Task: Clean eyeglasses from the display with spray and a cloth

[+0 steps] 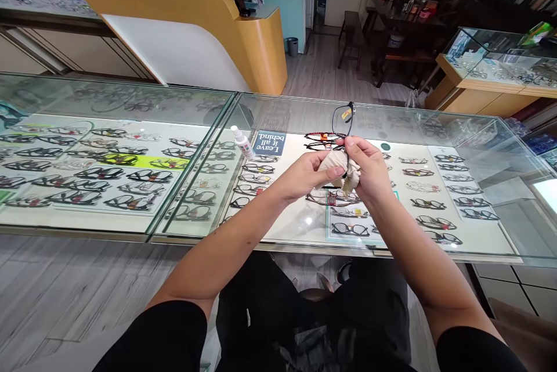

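Observation:
Above the glass counter, a pair of eyeglasses [350,122] is held up between my two hands. One dark-rimmed lens with a small yellow sticker sticks up past the fingers; the rest of the frame is mostly hidden. My left hand [307,176] pinches a crumpled beige cloth [335,161] around the covered part of the glasses. Closed on the frame from the other side is my right hand [369,168], its fingers touching the cloth too. A white spray bottle [243,143] stands on the glass to the left of my hands.
The glass display counter [300,245] holds rows of eyeglasses beneath its top, with a blue sign [270,143] inside. A second glass case [87,231] adjoins on the left. Beyond stand a wooden cashier desk [261,47], a waste bin [292,46] and another display case [483,90].

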A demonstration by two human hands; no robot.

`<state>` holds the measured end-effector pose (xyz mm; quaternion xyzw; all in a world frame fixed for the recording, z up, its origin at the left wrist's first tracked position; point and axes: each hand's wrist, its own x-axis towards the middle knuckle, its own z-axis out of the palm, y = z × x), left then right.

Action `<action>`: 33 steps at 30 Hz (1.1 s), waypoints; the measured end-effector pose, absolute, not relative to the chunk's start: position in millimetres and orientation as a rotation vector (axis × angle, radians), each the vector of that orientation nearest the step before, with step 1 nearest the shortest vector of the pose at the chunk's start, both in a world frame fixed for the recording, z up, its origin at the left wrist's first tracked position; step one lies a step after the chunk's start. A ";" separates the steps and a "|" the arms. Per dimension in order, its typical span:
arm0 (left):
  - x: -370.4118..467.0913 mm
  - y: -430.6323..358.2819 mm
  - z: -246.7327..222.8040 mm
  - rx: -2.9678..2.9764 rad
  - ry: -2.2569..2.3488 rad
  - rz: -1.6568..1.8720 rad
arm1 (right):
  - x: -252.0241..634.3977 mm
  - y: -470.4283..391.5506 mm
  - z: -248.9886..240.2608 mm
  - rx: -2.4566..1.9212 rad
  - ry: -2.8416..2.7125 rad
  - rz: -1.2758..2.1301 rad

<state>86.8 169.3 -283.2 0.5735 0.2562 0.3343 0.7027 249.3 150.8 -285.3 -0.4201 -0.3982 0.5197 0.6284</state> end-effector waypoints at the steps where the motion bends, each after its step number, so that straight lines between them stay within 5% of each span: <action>1: 87.3 169.2 -283.7 1.281 0.563 0.751 | 248.7 151.2 -286.1 -0.966 -0.912 1.193; 33: 92.1 177.8 -305.5 1.062 0.518 0.860 | 252.6 151.5 -297.1 -0.884 -1.066 1.248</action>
